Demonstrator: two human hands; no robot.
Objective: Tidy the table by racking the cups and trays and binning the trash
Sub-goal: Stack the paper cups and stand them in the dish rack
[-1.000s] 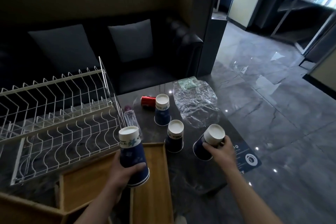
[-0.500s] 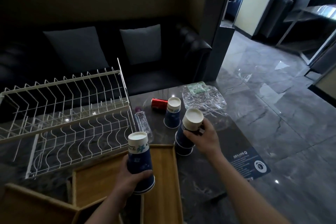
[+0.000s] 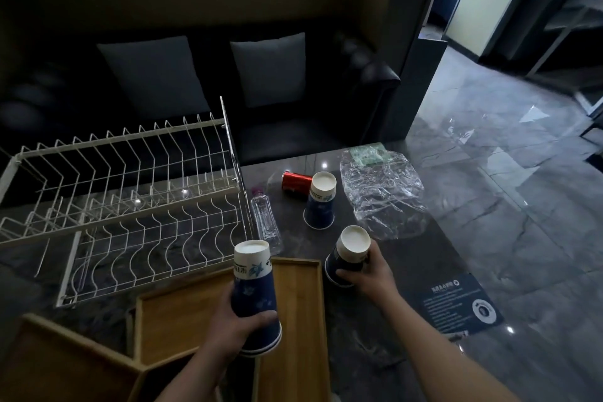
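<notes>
A person's left hand [image 3: 228, 330] has its fingers [image 3: 261, 316] wrapped round an upturned blue paper cup [image 3: 254, 297], white base up, above two shallow wooden trays. The double rim at its mouth suggests nested cups, though the dim light leaves that unsure. The near tray [image 3: 58, 365] is cut off by the frame's lower left corner; the second tray [image 3: 300, 297] lies just beyond it.

The right hand [image 3: 368, 274] grips a second cup [image 3: 347, 254], tilted with its base toward the camera, just right of the second tray. Both forearms run out of the frame.

The dark, veined stone counter [image 3: 391, 330] carries a dark printed label [image 3: 456, 303] at its right edge. Farther back a third cup [image 3: 321, 202] stands upside down, well apart from both hands. A clear plastic bottle [image 3: 266, 222] lies on its side beside the white wire rack [image 3: 130, 199], which stands on the counter's left. A red can [image 3: 295, 180] lies behind the third cup, crumpled clear plastic film [image 3: 381, 196] to its right, and a green packet [image 3: 367, 153] at the far edge.

Beyond stand a black sofa [image 3: 368, 81] with two grey cushions [image 3: 156, 75] and a glossy grey stone floor [image 3: 505, 179].
</notes>
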